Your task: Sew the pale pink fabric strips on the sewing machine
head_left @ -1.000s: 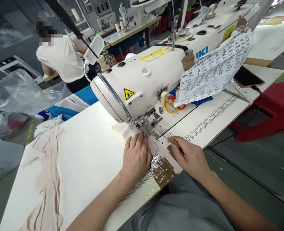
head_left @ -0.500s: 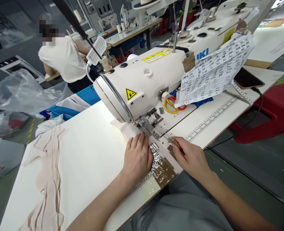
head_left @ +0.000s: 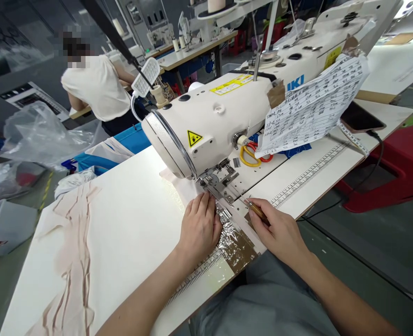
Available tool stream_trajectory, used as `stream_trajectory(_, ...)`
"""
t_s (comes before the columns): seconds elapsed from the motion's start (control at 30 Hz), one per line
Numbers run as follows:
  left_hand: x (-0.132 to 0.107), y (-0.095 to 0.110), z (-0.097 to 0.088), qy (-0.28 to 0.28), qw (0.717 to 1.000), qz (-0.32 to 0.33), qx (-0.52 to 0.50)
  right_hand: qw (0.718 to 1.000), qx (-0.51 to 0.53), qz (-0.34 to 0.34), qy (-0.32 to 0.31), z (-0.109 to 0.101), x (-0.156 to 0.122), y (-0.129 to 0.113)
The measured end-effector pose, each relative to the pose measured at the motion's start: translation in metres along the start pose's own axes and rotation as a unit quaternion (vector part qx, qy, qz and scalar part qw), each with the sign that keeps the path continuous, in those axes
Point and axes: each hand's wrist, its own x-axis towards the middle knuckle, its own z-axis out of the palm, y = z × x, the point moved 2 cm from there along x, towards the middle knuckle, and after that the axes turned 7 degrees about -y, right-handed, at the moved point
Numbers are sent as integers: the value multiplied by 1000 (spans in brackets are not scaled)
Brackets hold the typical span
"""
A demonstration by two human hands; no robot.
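A white sewing machine (head_left: 206, 119) stands over the table, its presser foot area (head_left: 215, 182) just beyond my hands. My left hand (head_left: 199, 226) lies palm down with fingers stretched forward, on pale pink fabric (head_left: 178, 184) left of the foot. In my right hand (head_left: 279, 228) is an awl (head_left: 260, 213), gripped by its wooden handle. Its thin metal point reaches toward the machine bed, right of the foot. A pale strip of fabric (head_left: 240, 224) runs from the foot toward the table's front edge, between my hands. My left palm hides part of the cloth.
More pale pink fabric (head_left: 75, 252) lies on the table's left. Yellow- and red-handled scissors (head_left: 250, 161) rest beneath a handwritten sheet (head_left: 311, 107). A phone (head_left: 362, 116) is plugged in at the right, near a red stool (head_left: 395, 168). Another person (head_left: 94, 86) works behind.
The whole view has shifted slightly, so the machine sits a little further right and lower. Both hands stay in nearly the same place, the awl still in my right hand.
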Motion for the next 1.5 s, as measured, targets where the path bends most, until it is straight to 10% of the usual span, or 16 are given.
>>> stream_trajectory(0.4,11,-14,0,1,998,-57,-32,991,101,-40,-81,15,15,-27)
stream_trajectory(0.83,11,-19,4,14,997,-46,-65,981,-48,-176,-68,28,22,-38)
stream_trajectory(1.5,12,-22,4,12,997,-55,-61,951,-262,-153,-51,41,27,-46)
